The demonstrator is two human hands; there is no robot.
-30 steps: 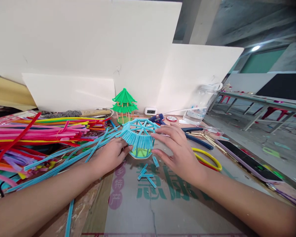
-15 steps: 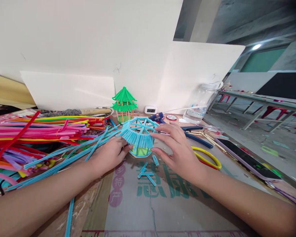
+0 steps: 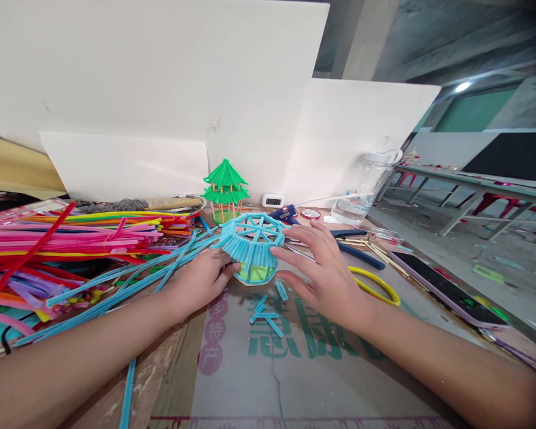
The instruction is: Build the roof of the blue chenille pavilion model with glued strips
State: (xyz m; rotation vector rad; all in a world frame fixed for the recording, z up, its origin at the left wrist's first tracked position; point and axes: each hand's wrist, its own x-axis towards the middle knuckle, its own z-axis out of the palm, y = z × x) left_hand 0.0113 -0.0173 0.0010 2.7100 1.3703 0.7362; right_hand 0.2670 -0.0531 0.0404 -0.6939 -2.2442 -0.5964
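A light blue pipe-cleaner pavilion roof [image 3: 251, 241] sits on a small green base on the cardboard sheet [image 3: 304, 363]. My left hand [image 3: 203, 279] rests at its left side, fingers curled with the tips touching its lower edge. To the right of the roof is my right hand [image 3: 324, 273], its fingers spread, the fingertips at the fringe and the thumb near the base. A few short blue cut pieces [image 3: 267, 313] lie just in front of the roof.
A pile of coloured pipe cleaners [image 3: 71, 244] fills the left. Behind stand a finished green pavilion [image 3: 226, 187], a small clock [image 3: 273, 201], a glue gun [image 3: 286, 214] and a plastic jar [image 3: 361, 190]. Pliers [image 3: 361, 253], a yellow ring [image 3: 377, 286] and a phone [image 3: 446, 290] lie right.
My right hand's fingers have shifted slightly down along the roof's right edge. The left hand and the roof stay in place.
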